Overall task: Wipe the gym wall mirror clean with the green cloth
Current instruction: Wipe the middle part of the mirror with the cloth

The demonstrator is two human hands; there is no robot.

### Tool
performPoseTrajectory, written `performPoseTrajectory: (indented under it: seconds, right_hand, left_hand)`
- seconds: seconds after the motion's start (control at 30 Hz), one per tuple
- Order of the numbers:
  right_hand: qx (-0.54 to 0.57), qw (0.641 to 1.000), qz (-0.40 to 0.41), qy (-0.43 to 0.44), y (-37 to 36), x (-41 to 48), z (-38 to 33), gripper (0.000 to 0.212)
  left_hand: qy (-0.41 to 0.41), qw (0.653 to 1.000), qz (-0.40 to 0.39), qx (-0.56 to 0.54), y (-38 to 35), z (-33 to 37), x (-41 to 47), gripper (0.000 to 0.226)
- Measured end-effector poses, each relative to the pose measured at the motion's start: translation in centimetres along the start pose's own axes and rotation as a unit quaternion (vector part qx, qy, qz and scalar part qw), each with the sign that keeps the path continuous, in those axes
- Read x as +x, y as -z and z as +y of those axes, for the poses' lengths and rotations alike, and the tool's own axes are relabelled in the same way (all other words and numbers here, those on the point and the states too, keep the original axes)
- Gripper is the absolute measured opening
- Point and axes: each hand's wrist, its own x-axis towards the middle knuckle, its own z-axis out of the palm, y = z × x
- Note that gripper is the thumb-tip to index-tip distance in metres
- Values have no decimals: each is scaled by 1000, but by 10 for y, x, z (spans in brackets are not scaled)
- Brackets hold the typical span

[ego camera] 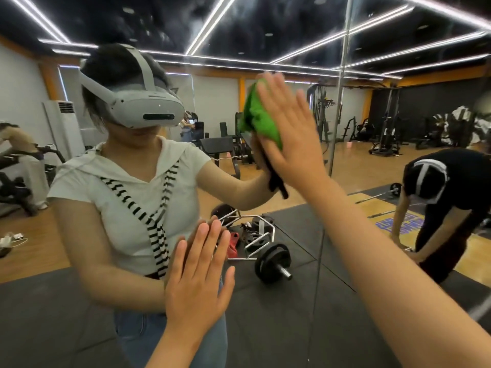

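Right grip (pixel 289 134) flat on green cloth (pixel 261 115), left grip (pixel 199 282) flat on mirror (pixel 292 328), barbell (pixel 272 262) reflected

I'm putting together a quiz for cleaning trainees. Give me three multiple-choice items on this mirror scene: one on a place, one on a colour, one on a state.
1. Where is the cloth? A on the floor; B between the right hand and the mirror; C over a bench.
2. What colour is the cloth? A green; B white; C blue.
3. How is the left hand? A a fist; B gripping a bottle; C flat, fingers straight.
Answers: B, the right hand presses it to the mirror; A, it is bright green; C, its fingers lie straight on the mirror.
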Motion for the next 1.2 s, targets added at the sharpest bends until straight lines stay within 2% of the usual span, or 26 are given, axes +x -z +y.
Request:
performPoseTrajectory:
  seconds: [0.07, 0.13, 0.2, 0.27, 0.33, 0.4, 0.43, 0.5, 0.57, 0.63, 0.7, 0.77, 0.83, 0.87, 0.9, 0.93, 1.0, 1.07, 1.13, 1.2]
  right_hand:
    - [31, 992, 43, -113, 7, 0, 30, 63]
    - [88, 955, 124, -256, 12, -2, 40, 63]
    - [113, 922, 155, -336, 4, -7, 24, 64]
    - [96, 945, 125, -286, -7, -20, -8, 66]
    - [63, 987, 52, -138, -19, -42, -32, 66]
    - [10, 1000, -12, -17, -18, -56, -24, 67]
    - [0, 1000, -21, -8, -15, -61, -11, 68]
    - [29, 994, 20, -103, -8, -69, 12, 67]
    - [76, 961, 97, -246, -7, -78, 17, 65]
    - [92, 940, 114, -307, -18, -91, -9, 67]
    - [93, 963, 60, -245, -33, -118, -50, 69]
    - [86, 989, -35, -116, -44, -153, -79, 70]
    - [51, 993, -106, 20, -39, -173, -69, 75]
    - [25, 990, -120, 62, -34, -175, -52, 80]
    - [4, 990, -123, 67, -28, -174, -34, 84]
    - [-5, 993, -112, 27, -22, -171, -19, 85]
    - [17, 987, -47, -154, -13, -168, -2, 79]
    - [59, 944, 20, -324, -19, -178, -14, 76]
    - [80, 931, 22, -355, -34, -201, -48, 78]
    - [91, 945, -29, -312, -47, -233, -84, 79]
  left_hand:
    - [-2, 1000, 1, -1, 0, 0, 0, 65]
    - [-4, 1000, 3, -1, 0, 1, 0, 66]
    - [-3, 1000, 3, -2, 0, 1, 0, 65]
    - [0, 1000, 3, -4, -1, 1, 0, 63]
    - [-1, 1000, 2, -4, -1, 1, 0, 59]
    - [-3, 1000, -1, -6, 0, 0, 0, 56]
    - [-4, 1000, -4, -7, 1, 0, 0, 55]
    - [-5, 1000, -8, -6, 1, 0, -1, 55]
    - [-1, 1000, -9, -6, 0, 0, -1, 55]
    - [0, 1000, -3, -10, -1, 1, -1, 55]
    - [0, 1000, 0, -18, -1, 0, 0, 55]
    - [-2, 1000, 0, -23, 0, 0, -1, 56]
    - [-7, 1000, -4, -26, 0, -1, -2, 58]
    - [-9, 1000, -5, -27, 0, -1, -2, 57]
    - [-9, 1000, -7, -26, 0, -2, -2, 56]
    - [-7, 1000, -8, -23, 0, -2, -2, 55]
    - [0, 1000, -12, -22, 1, -1, -2, 54]
    - [4, 1000, -14, -25, 2, 1, -1, 54]
    - [7, 999, -13, -31, 3, 1, 0, 54]
    - [16, 999, -14, -41, 4, 2, 1, 57]
